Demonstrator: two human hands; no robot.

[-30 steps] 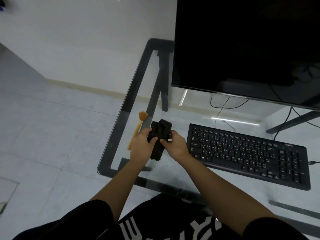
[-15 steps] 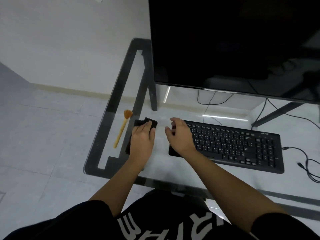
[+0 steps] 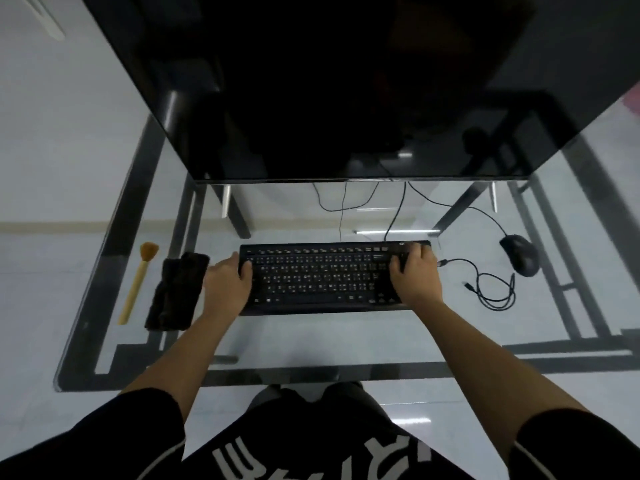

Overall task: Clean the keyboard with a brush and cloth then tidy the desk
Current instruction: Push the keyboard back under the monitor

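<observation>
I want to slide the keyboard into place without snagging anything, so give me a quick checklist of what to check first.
1. Both hands on the keyboard: ok. The left hand grips its left end, the right hand its right end.
2. Cloth out of the way: ok, it lies folded left of the keyboard, apart from it.
3. Brush set down: ok, it lies left of the cloth.
4. Loose cable clear of the keyboard: cannot tell; its plug lies close to the right end.
5. Mouse clear: ok, well to the right.
6. Keyboard squared to the monitor: ok, roughly centred below it.
</observation>
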